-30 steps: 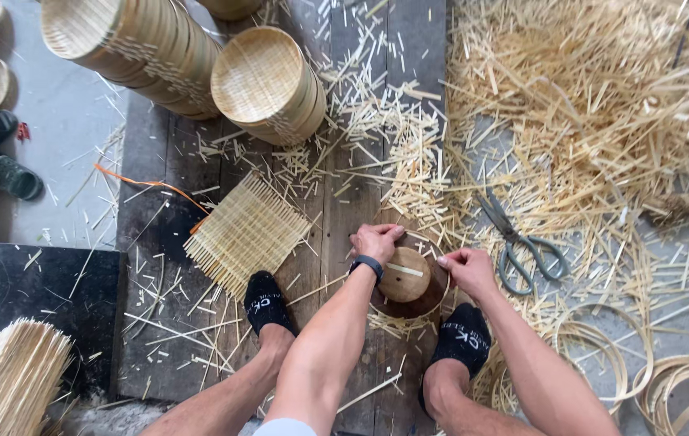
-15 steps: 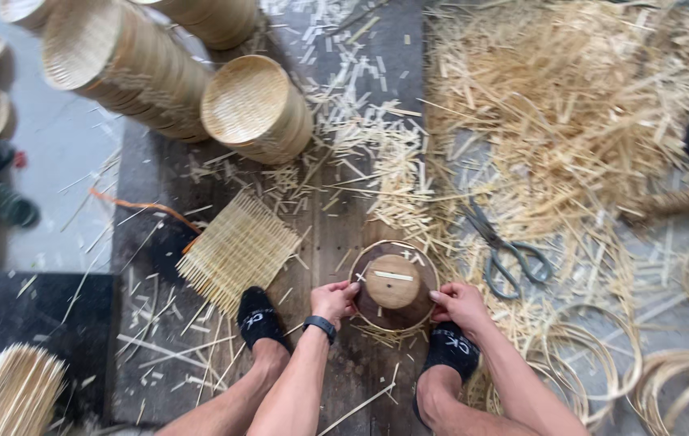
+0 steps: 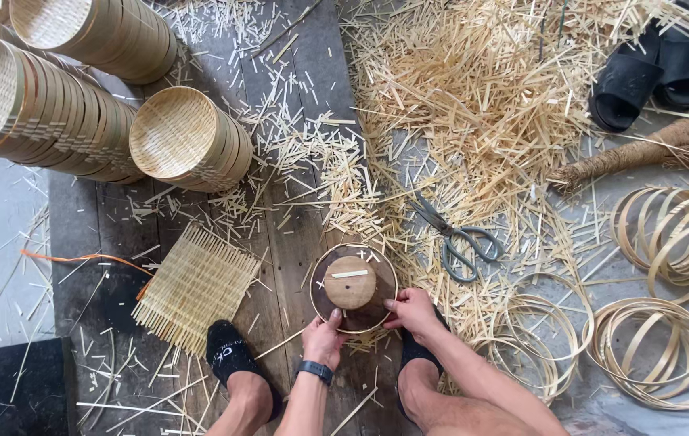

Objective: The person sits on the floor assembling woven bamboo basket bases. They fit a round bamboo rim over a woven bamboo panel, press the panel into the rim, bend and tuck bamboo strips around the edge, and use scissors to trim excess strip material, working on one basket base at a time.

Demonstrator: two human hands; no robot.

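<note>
Left hand (image 3: 324, 337): gripping the near rim of the round mould (image 3: 354, 288), thumb up.
Right hand (image 3: 412, 311): pinching its right rim.
Nearer hand: both touching, mould lying directly ahead.

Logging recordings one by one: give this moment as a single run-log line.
left hand: on round mould's near rim | right hand: on its right rim | scissors: idle, right | woven mat: left

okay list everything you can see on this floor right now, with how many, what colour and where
round mould: one, dark brown ringed form with a tan wooden disc on top, centre
woven mat: one, pale yellow, left of the mould
basket stacks: three, tan, upper left
scissors: one, grey, right of the mould
bamboo offcuts: heap, straw, upper middle
bamboo hoops: many, pale, right
sandals: two, black, upper right
broom: one, brown, right
left hand: on the mould's near edge
right hand: on the mould's right edge
</note>
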